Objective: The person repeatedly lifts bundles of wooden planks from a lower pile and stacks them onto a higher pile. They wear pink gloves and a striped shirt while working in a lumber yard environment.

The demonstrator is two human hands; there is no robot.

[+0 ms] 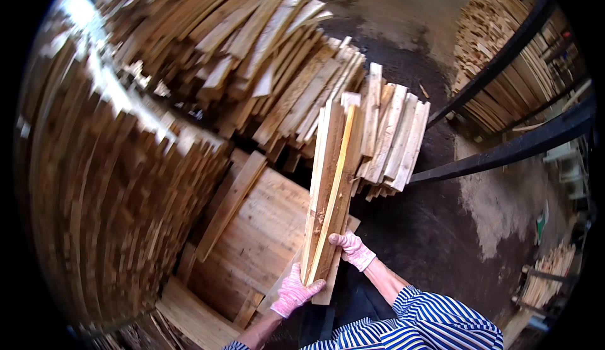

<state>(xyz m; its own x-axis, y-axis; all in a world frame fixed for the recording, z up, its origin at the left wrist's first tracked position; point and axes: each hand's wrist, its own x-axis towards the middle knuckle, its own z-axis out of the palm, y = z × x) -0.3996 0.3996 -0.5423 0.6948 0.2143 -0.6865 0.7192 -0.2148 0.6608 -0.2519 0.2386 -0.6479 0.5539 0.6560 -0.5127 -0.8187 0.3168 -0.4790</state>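
Observation:
Both of my hands wear pink-and-white knit gloves and grip a small bundle of long, narrow wooden boards [339, 199]. The boards lie side by side and point away from my body. My left hand [293, 292] wraps the near end from the left, its thumb across the top. Slightly farther up, my right hand [354, 250] clasps the right edge, thumb on the upper face. The fingers underneath are hidden. The far ends overlap a pile of similar boards [403, 139] in view; whether they touch it I cannot tell.
A flat wooden platform [274, 214] with a loose plank [232, 205] lies left of the bundle. Tall board stacks stand at left [94, 211] and ahead [252, 28]. Dark metal bars [504, 151] cross the right side, before another lumber stack [491, 54].

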